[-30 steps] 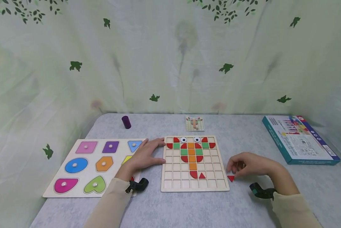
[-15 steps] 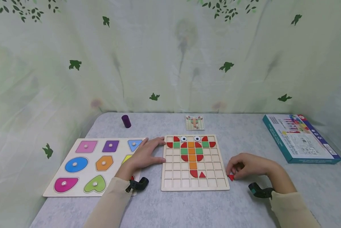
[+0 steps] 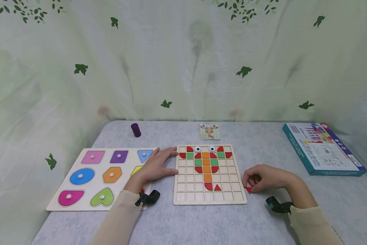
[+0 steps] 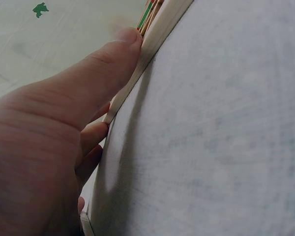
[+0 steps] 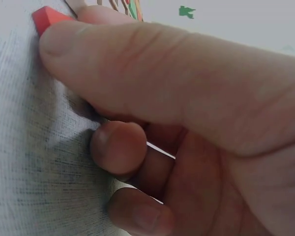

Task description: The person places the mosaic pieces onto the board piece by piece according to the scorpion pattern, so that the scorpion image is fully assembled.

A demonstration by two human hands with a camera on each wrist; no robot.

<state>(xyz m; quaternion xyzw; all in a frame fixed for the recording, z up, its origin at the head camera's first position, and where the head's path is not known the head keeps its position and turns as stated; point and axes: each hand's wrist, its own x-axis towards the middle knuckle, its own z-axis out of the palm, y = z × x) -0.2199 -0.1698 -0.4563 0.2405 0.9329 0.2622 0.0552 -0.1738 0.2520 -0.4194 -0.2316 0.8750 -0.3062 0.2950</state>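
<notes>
A wooden grid board lies in the middle, with red, green and orange pieces and two eye pieces set in its cells. My left hand touches the board's left edge; thumb and fingers are extended along that side, as the left wrist view also shows. Just off the board's right edge, my right hand pinches a red triangle block between thumb and index finger, low at the table. The other fingers of that hand are curled beneath. A second red triangle sits in a lower cell.
A white knob puzzle board with coloured shapes lies at the left, partly under the left forearm. A small pattern card is behind the grid board. A purple cylinder stands at back left, a teal-edged box at back right.
The right thumb and fingers have closed on the red triangle beside the board. The left hand has stayed at the board's left edge.
</notes>
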